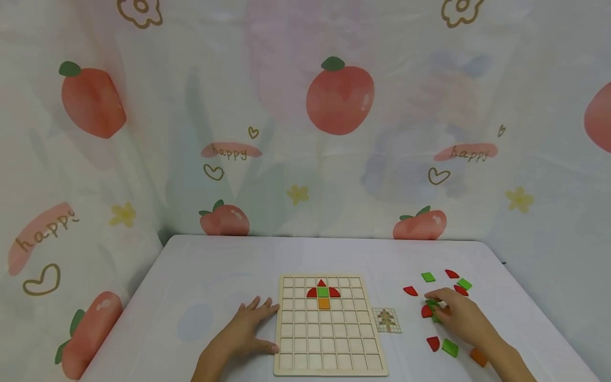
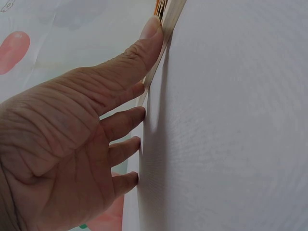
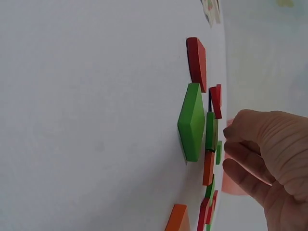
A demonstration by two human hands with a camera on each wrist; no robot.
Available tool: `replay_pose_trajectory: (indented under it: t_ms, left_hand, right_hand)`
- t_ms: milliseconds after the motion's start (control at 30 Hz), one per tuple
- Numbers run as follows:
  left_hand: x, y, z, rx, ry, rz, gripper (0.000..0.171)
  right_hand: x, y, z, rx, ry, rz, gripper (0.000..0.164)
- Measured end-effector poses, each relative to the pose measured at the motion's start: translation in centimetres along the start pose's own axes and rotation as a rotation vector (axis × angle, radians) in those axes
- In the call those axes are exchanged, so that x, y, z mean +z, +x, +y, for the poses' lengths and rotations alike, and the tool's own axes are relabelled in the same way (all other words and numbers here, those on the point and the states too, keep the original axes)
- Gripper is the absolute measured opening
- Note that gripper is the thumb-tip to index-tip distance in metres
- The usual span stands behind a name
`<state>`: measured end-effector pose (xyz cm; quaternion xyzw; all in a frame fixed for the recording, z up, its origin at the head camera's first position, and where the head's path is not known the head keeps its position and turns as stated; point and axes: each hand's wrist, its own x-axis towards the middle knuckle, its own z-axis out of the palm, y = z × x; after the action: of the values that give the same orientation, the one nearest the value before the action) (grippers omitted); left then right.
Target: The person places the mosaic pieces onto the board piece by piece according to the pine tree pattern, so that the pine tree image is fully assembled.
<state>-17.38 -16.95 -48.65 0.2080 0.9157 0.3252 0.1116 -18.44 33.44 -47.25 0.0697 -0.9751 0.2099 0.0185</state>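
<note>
Splayed fingers of my left hand (image 1: pixel 244 330) touch the left edge of the pale wooden grid board (image 1: pixel 331 346); in the left wrist view its thumb (image 2: pixel 151 36) lies against the rim. Near the board's top sit a red triangle (image 1: pixel 321 283), a green square (image 1: pixel 323 292), an orange square (image 1: pixel 324 303) and a red quarter-round piece on each side of the green one. On the right, my right hand (image 1: pixel 458 313) reaches over loose pieces, its bent fingertips around a green piece (image 1: pixel 431 303). No piece shows between those fingers in the right wrist view.
A small card with a tree pattern (image 1: pixel 386 320) lies at the board's right edge. Several loose red, green and orange pieces are scattered about the right hand, among them a green square (image 1: pixel 450 347) and an orange one (image 1: pixel 479 357). A patterned cloth (image 1: pixel 324 175) hangs behind the table.
</note>
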Motion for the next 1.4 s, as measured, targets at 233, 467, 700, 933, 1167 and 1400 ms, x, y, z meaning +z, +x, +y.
replay_pose_trajectory:
  t_ms: [233,467,700,933,1167,1400]
  left_hand:
    - [0.1,-0.1,0.0,-0.006,-0.008,0.001,0.094]
    - [0.1,-0.1,0.1,-0.016,-0.010,0.002,0.094]
    - [0.2,-0.1,-0.1,-0.006,-0.012,0.009,0.094]
    - [0.2,-0.1,-0.1,0.000,-0.011,0.013,0.094]
    - [0.2,-0.1,-0.2,-0.002,-0.020,0.010,0.094]
    - [0.2,-0.1,-0.4,-0.001,-0.022,0.004,0.094]
  right_hand:
    - [-0.2,0.1,0.8,0.004,0.009,-0.026,0.033]
    - [-0.4,0.5,0.9,-0.012,0.011,-0.060,0.034]
    - [-0.4,0.8,1.0,-0.030,0.017,-0.068,0.036]
    - [-0.2,1.0,1.0,-0.019,0.033,-0.049,0.033]
    - [0.0,1.0,1.3,-0.019,0.038,-0.039,0.030]
    - [0.1,1.0,1.4,-0.014,0.049,-0.027,0.029]
